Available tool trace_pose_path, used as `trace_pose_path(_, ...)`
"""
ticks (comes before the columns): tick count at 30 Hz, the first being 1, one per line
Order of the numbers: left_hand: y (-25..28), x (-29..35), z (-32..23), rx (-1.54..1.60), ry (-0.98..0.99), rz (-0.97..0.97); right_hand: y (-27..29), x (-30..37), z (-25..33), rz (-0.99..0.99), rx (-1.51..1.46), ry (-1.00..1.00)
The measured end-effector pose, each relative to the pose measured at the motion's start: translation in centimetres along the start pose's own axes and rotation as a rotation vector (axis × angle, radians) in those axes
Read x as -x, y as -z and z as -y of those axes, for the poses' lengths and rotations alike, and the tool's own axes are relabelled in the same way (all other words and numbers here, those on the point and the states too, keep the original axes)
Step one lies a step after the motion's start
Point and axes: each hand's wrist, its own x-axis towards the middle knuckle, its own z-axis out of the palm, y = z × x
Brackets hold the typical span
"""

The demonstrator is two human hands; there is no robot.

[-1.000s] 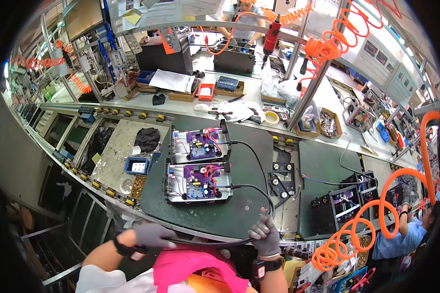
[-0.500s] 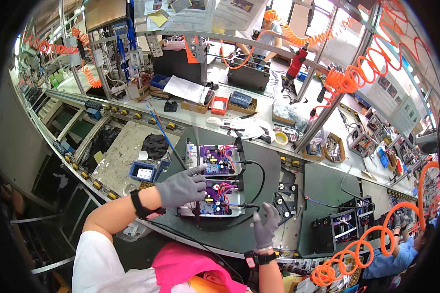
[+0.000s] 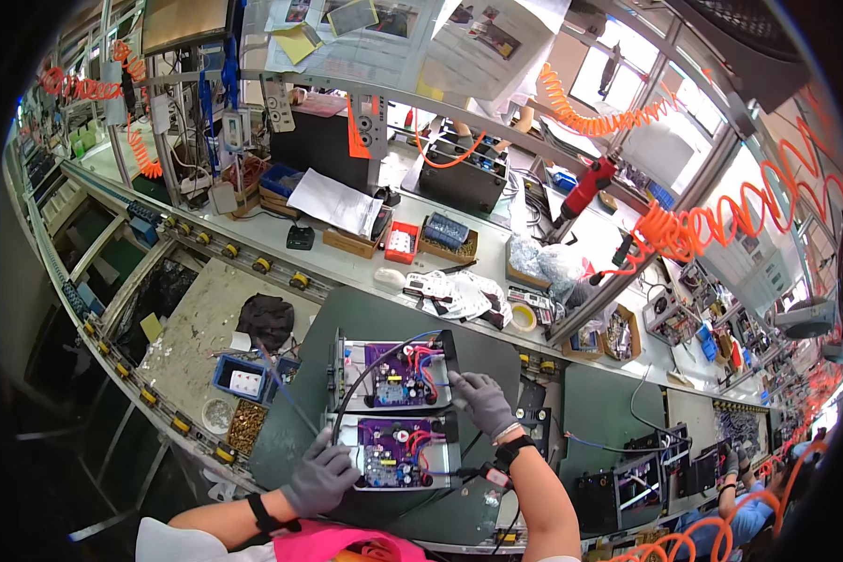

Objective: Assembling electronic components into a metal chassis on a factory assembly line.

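Two metal chassis with purple circuit boards lie on the dark green mat, the upper one (image 3: 391, 375) farther away and the lower one (image 3: 395, 451) nearer. My left hand (image 3: 320, 480), in a grey glove, is at the lower chassis's left edge, its fingers closed on a black cable (image 3: 345, 398). That cable arches over the upper chassis; a blue wire end (image 3: 292, 398) sticks out up-left of the hand. My right hand (image 3: 485, 405), also gloved, has its fingers closed at the upper chassis's right end panel; what they grip is hidden. A black plug (image 3: 466, 474) sits beside the lower chassis.
To the left are a blue bin (image 3: 239, 377) with white parts, a tray of brass-coloured screws (image 3: 246, 423) and a black cloth (image 3: 266, 321). White gloves (image 3: 473, 298) lie on the far bench. A red power driver (image 3: 588, 187) hangs above. More chassis (image 3: 642, 487) stand right, near a co-worker (image 3: 740, 501).
My left hand has come down and nearer, with the cable now looped across the upper chassis. My right hand has moved up to that chassis's right end. The whole view has shifted.
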Motion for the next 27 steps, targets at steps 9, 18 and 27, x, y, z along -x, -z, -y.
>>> trace_pose_path(9,-1.2,0.0,-0.7,-0.117,0.135,-0.086,2.8,-14.7,-3.9,0.023,-0.281,-0.2)
trace_pose_path(18,-0.7,-1.6,-1.9,-0.143,0.233,0.061,-4.1,-25.3,-11.4,0.074,-0.457,-0.319)
trace_pose_path(27,-2.4,0.2,-2.1,-0.063,0.391,0.07,-3.6,-22.8,-11.0,-0.029,-0.649,-0.361)
